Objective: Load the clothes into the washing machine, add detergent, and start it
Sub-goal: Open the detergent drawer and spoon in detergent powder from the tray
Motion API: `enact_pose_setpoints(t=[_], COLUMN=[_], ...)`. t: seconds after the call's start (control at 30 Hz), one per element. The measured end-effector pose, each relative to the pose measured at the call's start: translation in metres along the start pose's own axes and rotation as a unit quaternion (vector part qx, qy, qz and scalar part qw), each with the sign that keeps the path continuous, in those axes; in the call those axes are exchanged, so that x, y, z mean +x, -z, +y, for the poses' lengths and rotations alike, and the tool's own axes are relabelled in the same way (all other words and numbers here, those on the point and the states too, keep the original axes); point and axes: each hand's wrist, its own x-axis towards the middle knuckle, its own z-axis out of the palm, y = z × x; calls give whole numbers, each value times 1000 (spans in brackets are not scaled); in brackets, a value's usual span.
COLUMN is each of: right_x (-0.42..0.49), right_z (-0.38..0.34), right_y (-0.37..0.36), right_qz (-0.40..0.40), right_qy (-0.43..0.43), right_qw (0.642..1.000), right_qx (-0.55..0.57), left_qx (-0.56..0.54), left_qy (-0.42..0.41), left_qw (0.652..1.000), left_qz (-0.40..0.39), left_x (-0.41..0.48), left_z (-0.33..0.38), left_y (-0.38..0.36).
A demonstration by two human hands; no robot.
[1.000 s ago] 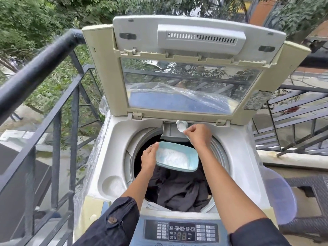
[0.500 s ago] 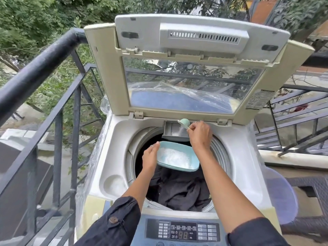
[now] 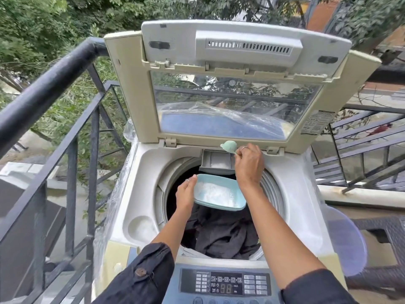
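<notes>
A top-loading washing machine (image 3: 140,183) stands with its lid (image 3: 232,88) raised. Dark clothes (image 3: 221,233) lie in the drum. My left hand (image 3: 186,194) grips the edge of a light blue tub (image 3: 221,194) of white detergent powder, held over the drum. My right hand (image 3: 248,165) pinches the handle of a small green scoop (image 3: 229,147), turned bowl-down over the open detergent drawer (image 3: 217,161) at the back of the drum opening. White powder lies in the drawer.
The control panel (image 3: 223,284) with a lit display is at the front edge. A black metal railing (image 3: 54,84) runs along the left. A translucent plastic tub (image 3: 346,238) sits right of the machine, beside a dark wicker piece (image 3: 392,235).
My right hand lifted the scoop up and back from the tub to the drawer and tipped it over. The left hand and tub stayed nearly still.
</notes>
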Motion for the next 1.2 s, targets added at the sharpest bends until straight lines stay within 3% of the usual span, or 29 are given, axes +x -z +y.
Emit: enact_pose_setpoints(t=[0.17,0.4,0.6,0.7,0.97,1.07,1.2], right_x=[-2,-1,-6,-13,-33,-39,-49], right_z=[2,3,7,13,27,33,45], right_y=[-2,-1,13,17,18,27,43], right_qz=[12,-81,-172,-246,-307,-243,-24], right_qy=[12,-76,-107,-90,-88,-94,-125], right_qw=[1000,993,967,956,947,965,992], right_qx=[10,41,157,133,36,42,12], left_qx=[1,12,27,28,34,46,59], left_qy=[-10,-18,-22,-29,-46,-63,-74], left_qw=[1000,1000,999,999,997,995,994], left_qz=[3,6,23,29,55,64,61], left_x=[-4,-7,-11,-15,-30,-35,-39], left_z=[6,12,16,17,22,22,26], left_y=[-1,-1,-5,-10,-23,-27,-40])
